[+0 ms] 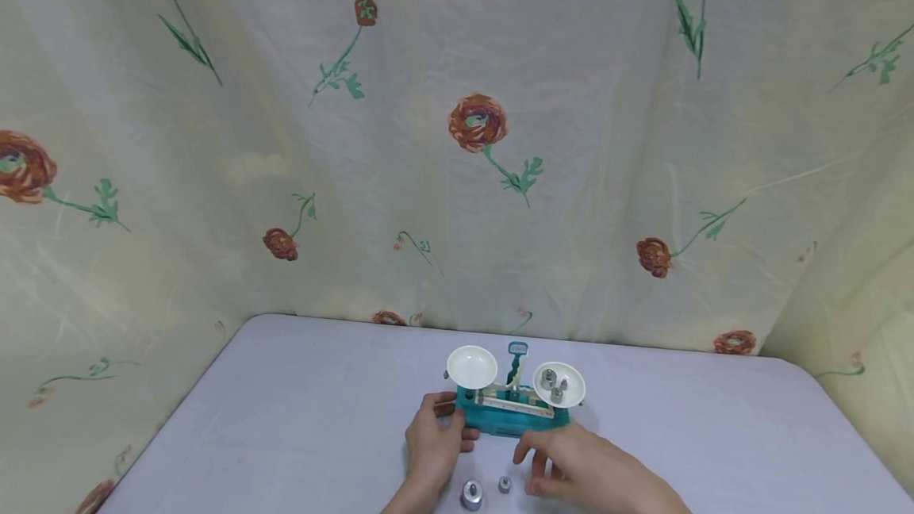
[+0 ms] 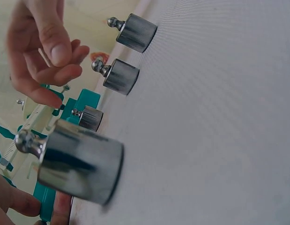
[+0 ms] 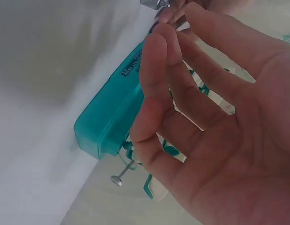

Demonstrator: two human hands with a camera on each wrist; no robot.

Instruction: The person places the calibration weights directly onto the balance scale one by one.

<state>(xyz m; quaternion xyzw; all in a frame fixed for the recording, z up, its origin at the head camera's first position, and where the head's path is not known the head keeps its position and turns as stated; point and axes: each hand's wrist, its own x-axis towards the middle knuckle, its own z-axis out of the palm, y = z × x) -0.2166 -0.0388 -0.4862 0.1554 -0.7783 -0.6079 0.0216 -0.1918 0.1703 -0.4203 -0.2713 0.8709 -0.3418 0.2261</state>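
Observation:
A teal balance scale (image 1: 493, 420) with two white pans stands on the table. My left hand (image 1: 433, 441) holds the left end of its base, thumb and fingers on either side. The left pan (image 1: 472, 367) carries nothing. On the right pan (image 1: 576, 389) sit metal weights (image 1: 548, 377). My right hand (image 1: 571, 462) hovers before the base's right end, fingers loosely bent, with nothing in the palm in the right wrist view. Between the hands stand a large knobbed weight (image 1: 472, 495) and a small weight (image 1: 505, 485). More weights (image 2: 121, 76) show in the left wrist view.
The white table (image 1: 307, 403) has rounded far corners. Behind it and at both sides hangs a pale curtain (image 1: 571, 141) with a flower print. A metal adjusting screw (image 3: 117, 180) sticks out from the scale's end in the right wrist view.

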